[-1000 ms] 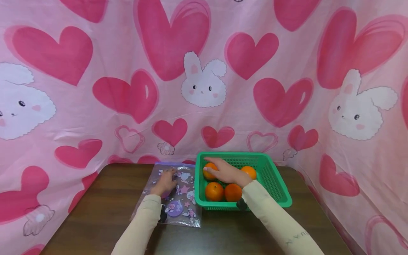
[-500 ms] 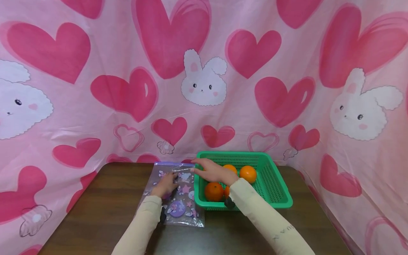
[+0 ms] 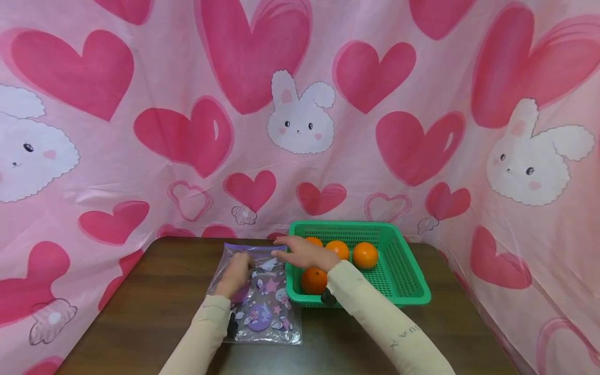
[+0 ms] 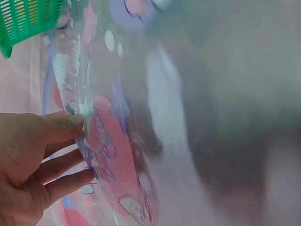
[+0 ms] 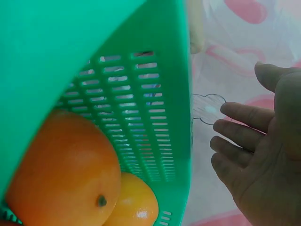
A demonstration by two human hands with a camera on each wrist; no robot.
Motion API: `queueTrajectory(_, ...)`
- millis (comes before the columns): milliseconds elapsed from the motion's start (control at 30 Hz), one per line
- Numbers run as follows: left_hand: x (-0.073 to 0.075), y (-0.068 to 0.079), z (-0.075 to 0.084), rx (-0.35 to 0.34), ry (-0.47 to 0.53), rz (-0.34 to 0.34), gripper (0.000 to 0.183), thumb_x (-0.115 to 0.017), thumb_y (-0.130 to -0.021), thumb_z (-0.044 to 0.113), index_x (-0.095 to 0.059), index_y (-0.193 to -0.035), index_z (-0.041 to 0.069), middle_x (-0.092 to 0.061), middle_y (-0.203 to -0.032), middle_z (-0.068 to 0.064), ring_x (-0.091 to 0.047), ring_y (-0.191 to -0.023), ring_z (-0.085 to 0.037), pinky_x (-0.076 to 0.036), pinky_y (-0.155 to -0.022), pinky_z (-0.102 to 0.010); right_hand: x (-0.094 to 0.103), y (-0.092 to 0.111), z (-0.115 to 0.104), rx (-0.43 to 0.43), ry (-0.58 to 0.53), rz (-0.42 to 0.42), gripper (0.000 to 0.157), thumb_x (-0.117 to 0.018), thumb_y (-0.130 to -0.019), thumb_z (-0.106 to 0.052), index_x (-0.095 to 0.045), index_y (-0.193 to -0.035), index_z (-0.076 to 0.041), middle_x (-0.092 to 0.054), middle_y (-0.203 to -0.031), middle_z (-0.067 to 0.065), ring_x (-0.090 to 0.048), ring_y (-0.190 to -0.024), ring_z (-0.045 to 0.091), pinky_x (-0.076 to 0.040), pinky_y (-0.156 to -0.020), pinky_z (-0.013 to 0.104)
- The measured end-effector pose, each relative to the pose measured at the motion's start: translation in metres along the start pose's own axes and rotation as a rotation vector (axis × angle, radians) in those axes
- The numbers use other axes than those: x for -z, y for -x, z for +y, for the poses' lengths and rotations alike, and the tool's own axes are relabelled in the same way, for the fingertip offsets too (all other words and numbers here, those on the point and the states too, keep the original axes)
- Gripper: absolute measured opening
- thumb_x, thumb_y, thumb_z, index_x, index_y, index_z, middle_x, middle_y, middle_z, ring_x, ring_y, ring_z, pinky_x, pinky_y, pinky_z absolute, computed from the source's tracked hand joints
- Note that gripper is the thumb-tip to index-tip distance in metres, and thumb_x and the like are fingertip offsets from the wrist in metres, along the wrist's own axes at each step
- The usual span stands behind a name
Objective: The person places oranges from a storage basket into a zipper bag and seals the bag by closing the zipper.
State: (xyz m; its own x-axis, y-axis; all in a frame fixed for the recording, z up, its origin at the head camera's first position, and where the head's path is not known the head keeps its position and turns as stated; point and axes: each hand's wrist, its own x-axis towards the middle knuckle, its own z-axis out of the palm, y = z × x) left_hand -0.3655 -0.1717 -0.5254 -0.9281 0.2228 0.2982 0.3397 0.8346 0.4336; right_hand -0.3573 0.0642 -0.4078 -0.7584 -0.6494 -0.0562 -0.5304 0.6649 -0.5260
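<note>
A clear printed zip bag (image 3: pixel 271 286) with a purple strip along its far edge lies on the table, left of a green basket (image 3: pixel 414 271). My left hand (image 3: pixel 236 275) pinches the bag's film; in the left wrist view, the thumb and fingers of that hand (image 4: pixel 28 160) hold the plastic at its raised edge. Over the basket's left rim, my right hand (image 3: pixel 304 252) holds nothing, its fingers reaching left toward the bag. Several oranges (image 3: pixel 364 255) sit in the basket, one orange (image 5: pixel 66 169) large in the right wrist view. The right forearm partly covers them.
The dark wooden table (image 3: pixel 154 302) meets a pink curtain (image 3: pixel 300 177) with hearts and rabbits along its back edge. The basket's slatted wall (image 5: pixel 146 103) stands between the oranges and my right hand.
My right hand has moved left from over the oranges to the basket's left rim. My left hand's fingers have closed on the bag, whose near edge has shifted slightly toward me.
</note>
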Motion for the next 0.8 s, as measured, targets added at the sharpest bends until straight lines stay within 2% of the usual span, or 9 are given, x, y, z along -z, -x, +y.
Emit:
queueTrajectory(133, 0.008, 0.008, -0.008, -0.048, 0.012, 0.013, 0.032, -0.056, -0.071, -0.019, -0.053, -0.053, 0.008, -0.038, -0.057, 0.004, -0.035, -0.056, -0.013, -0.027, -0.049, -0.027, -0.002, -0.004, -0.004, 0.002, -0.002, 0.008, 0.053, -0.055, -0.104, -0.039, -0.052, -0.148, -0.009, -0.055, -0.149, 0.008, -0.052, -0.136, 0.026, -0.045, -0.113, 0.043)
queueTrajectory(233, 0.018, 0.015, -0.011, -0.095, 0.002, 0.039, 0.039, -0.058, -0.072, -0.02, -0.046, -0.053, 0.012, -0.034, -0.057, 0.006, -0.033, -0.056, -0.012, -0.027, -0.05, -0.026, -0.005, -0.009, -0.005, 0.006, -0.004, 0.024, 0.05, -0.055, -0.104, -0.035, -0.054, -0.146, -0.007, -0.057, -0.147, 0.009, -0.053, -0.135, 0.026, -0.044, -0.114, 0.043)
queueTrajectory(367, 0.034, 0.023, -0.016, -0.185, -0.041, 0.085, 0.034, -0.066, -0.072, -0.02, -0.058, -0.056, 0.008, -0.051, -0.057, 0.002, -0.042, -0.058, -0.012, -0.041, -0.052, -0.031, -0.007, -0.014, -0.006, 0.013, -0.023, 0.044, 0.048, -0.055, -0.105, -0.031, -0.056, -0.143, -0.003, -0.059, -0.145, 0.012, -0.053, -0.135, 0.028, -0.044, -0.114, 0.043)
queueTrajectory(467, 0.045, 0.027, -0.023, -0.248, -0.048, 0.107, 0.023, -0.072, -0.073, -0.019, -0.074, -0.068, 0.004, -0.069, -0.067, -0.004, -0.057, -0.062, -0.013, -0.055, -0.062, -0.036, -0.008, -0.016, -0.006, 0.032, -0.034, 0.062, 0.047, -0.054, -0.105, -0.029, -0.057, -0.141, 0.001, -0.06, -0.143, 0.014, -0.055, -0.133, 0.03, -0.043, -0.114, 0.044)
queueTrajectory(600, 0.061, 0.032, -0.03, -0.304, -0.044, 0.126, 0.024, -0.074, -0.074, -0.018, -0.073, -0.068, 0.006, -0.069, -0.066, -0.003, -0.059, -0.061, -0.013, -0.055, -0.061, -0.036, -0.01, -0.019, -0.006, 0.041, -0.036, 0.065, 0.044, -0.055, -0.104, -0.025, -0.058, -0.139, 0.002, -0.061, -0.141, 0.016, -0.056, -0.132, 0.031, -0.043, -0.114, 0.045)
queueTrajectory(800, 0.083, 0.045, -0.031, -0.311, -0.002, 0.133, 0.027, -0.077, -0.08, -0.01, -0.073, -0.071, 0.014, -0.061, -0.062, 0.006, -0.046, -0.058, -0.003, -0.047, -0.055, -0.026, -0.014, -0.022, -0.008, 0.015, -0.024, 0.043, 0.042, -0.058, -0.102, -0.019, -0.059, -0.137, 0.003, -0.063, -0.137, 0.017, -0.057, -0.128, 0.033, -0.044, -0.113, 0.046)
